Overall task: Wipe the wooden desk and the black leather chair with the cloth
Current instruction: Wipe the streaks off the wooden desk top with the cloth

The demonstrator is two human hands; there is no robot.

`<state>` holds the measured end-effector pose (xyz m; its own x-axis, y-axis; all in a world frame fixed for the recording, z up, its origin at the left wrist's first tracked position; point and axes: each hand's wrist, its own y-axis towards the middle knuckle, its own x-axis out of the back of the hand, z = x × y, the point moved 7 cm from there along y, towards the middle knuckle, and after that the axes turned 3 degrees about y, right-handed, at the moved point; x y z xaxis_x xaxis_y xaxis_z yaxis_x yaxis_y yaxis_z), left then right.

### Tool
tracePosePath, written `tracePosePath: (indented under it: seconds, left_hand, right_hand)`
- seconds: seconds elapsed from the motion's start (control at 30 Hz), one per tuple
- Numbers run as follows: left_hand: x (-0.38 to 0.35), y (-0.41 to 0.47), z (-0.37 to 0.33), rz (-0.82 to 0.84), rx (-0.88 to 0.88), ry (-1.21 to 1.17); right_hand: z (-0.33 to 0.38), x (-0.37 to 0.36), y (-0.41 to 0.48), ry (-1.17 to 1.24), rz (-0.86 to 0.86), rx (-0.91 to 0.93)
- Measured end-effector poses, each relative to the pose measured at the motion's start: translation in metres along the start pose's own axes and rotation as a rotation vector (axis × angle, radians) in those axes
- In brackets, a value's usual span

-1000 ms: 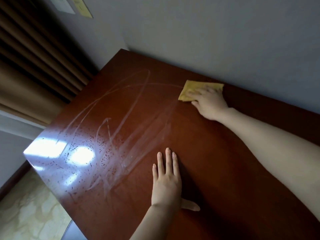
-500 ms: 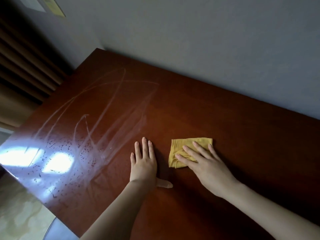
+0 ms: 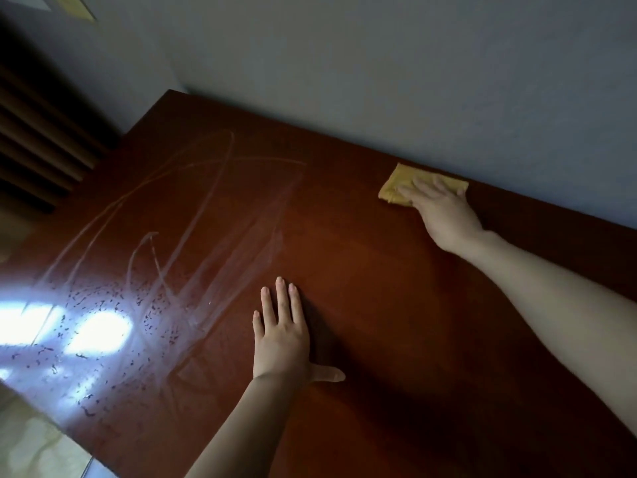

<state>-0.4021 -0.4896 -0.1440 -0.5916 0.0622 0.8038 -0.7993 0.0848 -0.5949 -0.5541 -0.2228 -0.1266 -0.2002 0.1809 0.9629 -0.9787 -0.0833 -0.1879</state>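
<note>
Two bare hands lie flat on the glossy reddish-brown wooden desk: the right hand, fingers straight, presses the folded yellow cloth by the wall; the left hand rests with fingers spread, holding nothing.

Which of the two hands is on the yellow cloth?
The right hand, reaching to the far edge of the desk by the wall, presses the cloth. The left hand lies flat on bare wood, nearer the person.

cloth: right half hidden under right hand, fingers motion-blurred. surface cut off by the left, bottom and right edges; glare at lower left washes out its finish. Both forearms run off frame. wall papers at upper left are cropped and unreadable.
</note>
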Motion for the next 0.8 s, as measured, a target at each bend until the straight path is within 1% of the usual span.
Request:
tracePosePath:
  seconds: [0.13, 0.2, 0.27, 0.37, 0.5, 0.67, 0.8]
  left_hand:
    - [0.001, 0.0, 0.0, 0.0, -0.001, 0.015]
    - [0.002, 0.0, -0.002, 0.009, 0.002, 0.019]
    - [0.004, -0.001, -0.003, 0.021, 0.005, 0.017]
    - [0.006, -0.001, -0.005, 0.034, 0.009, 0.03]
    - [0.006, -0.001, -0.006, 0.032, 0.014, 0.031]
    - [0.006, -0.006, -0.002, -0.029, 0.004, 0.011]
    - [0.001, -0.022, 0.0, -0.106, 0.036, 0.041]
  right_hand:
    - [0.007, 0.002, 0.03, -0.009, -0.012, -0.093]
    - [0.013, 0.001, 0.03, -0.017, -0.023, -0.14]
    - [0.022, 0.0, 0.021, -0.032, -0.011, -0.139]
    - [0.04, -0.007, -0.01, -0.059, 0.009, -0.064]
    - [0.063, -0.025, -0.073, -0.065, 0.032, 0.033]
    - [0.091, -0.046, -0.146, -0.08, 0.072, 0.101]
    - [0.108, -0.056, -0.191, -0.099, 0.101, 0.209]
